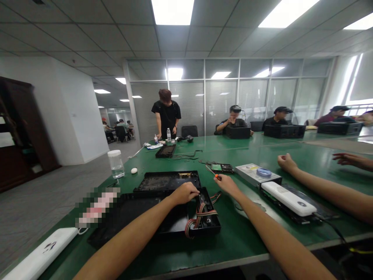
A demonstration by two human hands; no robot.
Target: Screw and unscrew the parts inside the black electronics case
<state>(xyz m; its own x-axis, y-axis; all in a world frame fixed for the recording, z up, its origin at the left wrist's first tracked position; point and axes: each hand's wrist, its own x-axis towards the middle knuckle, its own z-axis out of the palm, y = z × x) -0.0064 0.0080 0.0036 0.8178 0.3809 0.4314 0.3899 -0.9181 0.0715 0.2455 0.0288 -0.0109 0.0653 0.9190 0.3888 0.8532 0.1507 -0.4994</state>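
Mid-frame, the left hand (185,193) pinches over the case (214,225), any hold hidden; the right hand (229,185) curls round a screwdriver (216,176).

A clear cylindrical plastic jar (117,168) with a white lid (114,153) is standing on the green counter (241,149), a small white rounded object (134,170) lying near it. Farther back, a person in a black short-sleeved top (166,112) is leaning near a clear plastic bottle (168,135).
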